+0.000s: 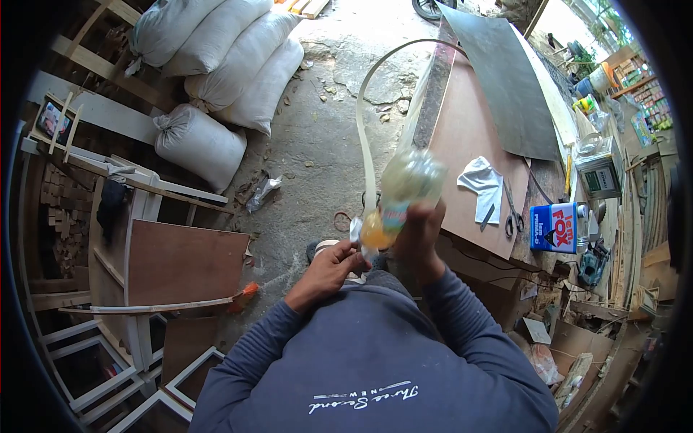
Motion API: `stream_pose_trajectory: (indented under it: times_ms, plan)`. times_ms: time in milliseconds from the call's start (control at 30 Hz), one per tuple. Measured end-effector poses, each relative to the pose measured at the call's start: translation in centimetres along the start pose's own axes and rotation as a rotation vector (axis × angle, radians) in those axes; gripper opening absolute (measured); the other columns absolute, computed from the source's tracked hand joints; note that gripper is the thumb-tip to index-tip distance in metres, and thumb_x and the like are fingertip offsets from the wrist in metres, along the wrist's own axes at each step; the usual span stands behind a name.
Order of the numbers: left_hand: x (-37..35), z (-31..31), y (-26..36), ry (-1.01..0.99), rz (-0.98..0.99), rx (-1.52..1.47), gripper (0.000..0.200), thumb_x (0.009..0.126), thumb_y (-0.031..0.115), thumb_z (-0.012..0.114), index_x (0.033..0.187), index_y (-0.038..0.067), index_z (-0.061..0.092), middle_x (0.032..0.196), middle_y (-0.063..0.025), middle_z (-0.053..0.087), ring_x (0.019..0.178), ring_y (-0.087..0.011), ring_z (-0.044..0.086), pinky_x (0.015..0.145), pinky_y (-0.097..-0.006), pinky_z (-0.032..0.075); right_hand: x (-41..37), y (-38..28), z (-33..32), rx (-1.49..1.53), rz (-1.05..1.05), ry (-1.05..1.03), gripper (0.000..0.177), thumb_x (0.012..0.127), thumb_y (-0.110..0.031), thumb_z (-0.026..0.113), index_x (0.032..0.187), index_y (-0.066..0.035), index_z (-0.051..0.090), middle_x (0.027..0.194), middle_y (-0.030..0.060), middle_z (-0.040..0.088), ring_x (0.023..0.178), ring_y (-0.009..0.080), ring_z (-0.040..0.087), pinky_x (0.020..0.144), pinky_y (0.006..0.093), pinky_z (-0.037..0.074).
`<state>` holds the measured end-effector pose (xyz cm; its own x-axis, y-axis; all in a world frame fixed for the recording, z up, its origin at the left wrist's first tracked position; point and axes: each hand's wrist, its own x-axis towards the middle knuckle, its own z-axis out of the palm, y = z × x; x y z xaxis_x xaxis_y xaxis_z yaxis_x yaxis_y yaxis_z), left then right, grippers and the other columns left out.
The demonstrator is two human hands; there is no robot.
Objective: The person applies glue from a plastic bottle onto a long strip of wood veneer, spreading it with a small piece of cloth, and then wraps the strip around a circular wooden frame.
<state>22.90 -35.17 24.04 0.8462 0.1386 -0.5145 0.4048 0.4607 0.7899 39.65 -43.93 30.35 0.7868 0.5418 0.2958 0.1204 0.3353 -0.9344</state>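
Observation:
My right hand [422,238] is wrapped round a clear plastic bottle [413,177], blurred by motion. The bottle tilts neck-down toward my left, with yellowish-orange stuff [377,232] gathered at its lower end. Close beside the neck, the fingers of my left hand [330,268] are pinched together. A long pale flexible strip [364,137] arcs from the table down to these fingers, its lower end partly hidden by the bottle. Small whitish, shiny bits show at the left fingertips; I cannot make out what they are.
To the right, a wooden board [469,137] carries a white cloth [480,189], scissors [513,209] and a grey curved sheet [509,86]. A blue can [554,227] stands beyond them. White sacks [202,144] are piled at upper left, above a brown panel [184,261] and white frames [94,368].

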Motion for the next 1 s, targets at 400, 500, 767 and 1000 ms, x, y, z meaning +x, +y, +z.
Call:
stream_pose_trajectory:
  times_ms: [400,500,767,1000]
  plan:
    - [-0.2,0.0,1.7,-0.12,-0.03,-0.022,0.038,0.095,-0.001,0.06,0.133,0.001,0.056,0.112,-0.0107,0.07,0.105,-0.0164,0.066,0.092,-0.0281,0.051,0.0,-1.8,1.3,-0.067,-0.143,-0.083,0.079,0.083,-0.059,0.072,0.116,0.011,0.057,0.093,0.0136,0.069,0.085,0.0202,0.07,0.074,0.0333,0.056]
    - [0.0,0.2,1.4,-0.111,0.022,-0.019,0.032,0.098,0.004,0.058,0.13,-0.001,0.056,0.11,-0.0109,0.07,0.103,-0.0161,0.067,0.092,-0.0283,0.051,2.3,-0.7,0.0,-0.306,-0.204,-0.139,0.058,0.09,-0.047,0.068,0.11,0.007,0.06,0.09,0.0116,0.069,0.082,0.0178,0.069,0.07,0.0332,0.055]
    - [0.3,0.4,1.8,-0.159,0.04,-0.07,0.038,0.101,0.013,0.058,0.137,-0.001,0.052,0.112,-0.011,0.069,0.105,-0.0207,0.068,0.094,-0.0345,0.054,0.6,-3.0,0.7,-0.168,-0.219,-0.054,0.051,0.096,-0.047,0.06,0.1,0.004,0.063,0.08,0.0085,0.067,0.075,0.015,0.066,0.061,0.0332,0.052]
    - [-0.9,1.6,2.3,-0.135,0.016,-0.057,0.039,0.096,0.006,0.065,0.133,0.0,0.057,0.11,-0.0089,0.069,0.105,-0.0195,0.067,0.092,-0.0332,0.054,5.6,0.6,-4.6,-0.097,-0.027,0.162,0.046,0.099,-0.043,0.057,0.091,0.002,0.059,0.076,0.0021,0.059,0.068,0.0095,0.053,0.057,0.031,0.045]
